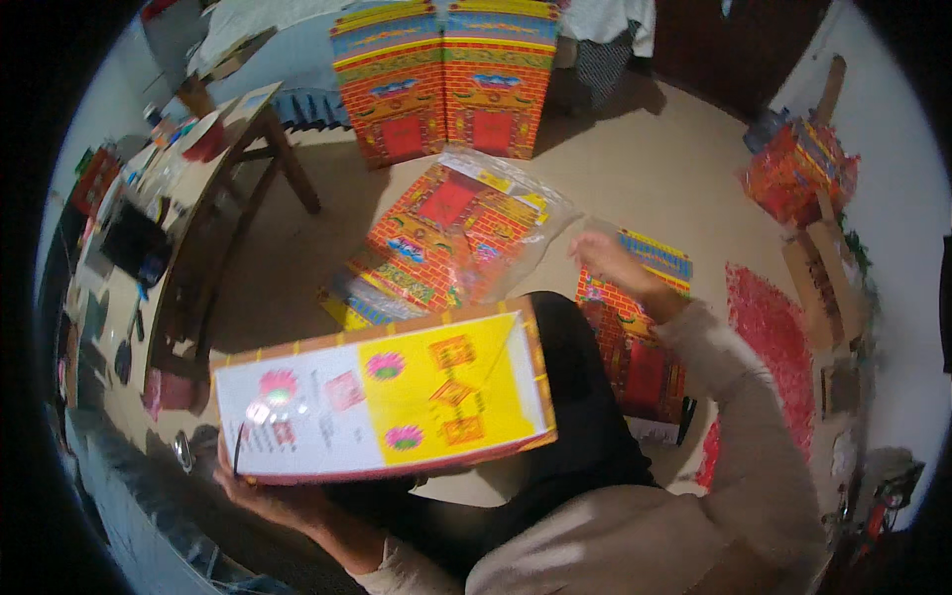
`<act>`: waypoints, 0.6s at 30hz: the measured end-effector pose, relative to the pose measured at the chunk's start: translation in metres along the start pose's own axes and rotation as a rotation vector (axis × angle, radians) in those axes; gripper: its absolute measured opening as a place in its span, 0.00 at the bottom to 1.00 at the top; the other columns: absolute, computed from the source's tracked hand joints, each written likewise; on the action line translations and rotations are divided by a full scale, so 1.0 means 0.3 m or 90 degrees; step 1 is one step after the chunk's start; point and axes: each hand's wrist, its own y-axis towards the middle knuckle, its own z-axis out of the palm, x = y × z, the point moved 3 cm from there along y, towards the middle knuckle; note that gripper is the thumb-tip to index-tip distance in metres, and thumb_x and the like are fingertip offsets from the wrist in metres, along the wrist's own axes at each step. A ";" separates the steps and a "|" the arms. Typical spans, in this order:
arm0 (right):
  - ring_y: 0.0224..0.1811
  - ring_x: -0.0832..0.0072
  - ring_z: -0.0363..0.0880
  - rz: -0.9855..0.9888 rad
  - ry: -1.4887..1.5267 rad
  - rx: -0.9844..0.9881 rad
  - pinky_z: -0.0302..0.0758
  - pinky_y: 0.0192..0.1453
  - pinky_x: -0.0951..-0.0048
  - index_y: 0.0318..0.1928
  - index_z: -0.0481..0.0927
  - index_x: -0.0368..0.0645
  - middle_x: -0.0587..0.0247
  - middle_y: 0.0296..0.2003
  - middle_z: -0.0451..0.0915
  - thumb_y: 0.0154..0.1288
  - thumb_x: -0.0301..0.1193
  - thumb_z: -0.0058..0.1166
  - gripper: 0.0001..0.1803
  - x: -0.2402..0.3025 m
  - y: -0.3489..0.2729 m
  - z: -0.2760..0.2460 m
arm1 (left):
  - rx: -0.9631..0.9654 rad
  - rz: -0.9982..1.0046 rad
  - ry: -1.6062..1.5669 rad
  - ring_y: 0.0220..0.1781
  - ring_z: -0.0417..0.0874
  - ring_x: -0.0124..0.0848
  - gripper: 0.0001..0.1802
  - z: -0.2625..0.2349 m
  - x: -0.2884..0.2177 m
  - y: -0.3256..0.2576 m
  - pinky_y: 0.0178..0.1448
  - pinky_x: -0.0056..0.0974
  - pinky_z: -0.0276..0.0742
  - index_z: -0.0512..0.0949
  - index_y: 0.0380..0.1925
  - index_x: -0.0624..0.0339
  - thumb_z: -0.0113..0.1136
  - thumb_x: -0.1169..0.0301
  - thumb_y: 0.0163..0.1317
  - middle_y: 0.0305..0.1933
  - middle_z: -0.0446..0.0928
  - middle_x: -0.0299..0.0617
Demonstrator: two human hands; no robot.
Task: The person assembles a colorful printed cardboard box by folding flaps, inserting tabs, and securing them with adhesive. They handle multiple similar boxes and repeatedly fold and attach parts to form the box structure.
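Left hand (266, 488) grips printed card panel (387, 395); right hand (607, 260) open above plastic-bagged sheets (451, 238)

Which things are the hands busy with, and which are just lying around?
In use:
left hand holds the yellow-and-white card panel
right hand reaches over the flat brick-print sheet

Lying about:
bagged printed sheets
standing folded panels
cluttered table

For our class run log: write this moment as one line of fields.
left hand: holds yellow-and-white printed card sheet | right hand: raised over brick-pattern sheets on floor | plastic-wrapped sheet stack: ahead
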 end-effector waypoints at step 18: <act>0.48 0.44 0.82 0.218 -0.351 -0.195 0.76 0.54 0.47 0.44 0.83 0.36 0.40 0.44 0.84 0.65 0.42 0.53 0.21 -1.624 -0.077 0.039 | -0.218 -0.059 0.239 0.73 0.67 0.46 0.41 0.141 0.033 0.051 0.73 0.57 0.62 0.66 0.69 0.54 0.40 0.37 0.67 0.76 0.63 0.45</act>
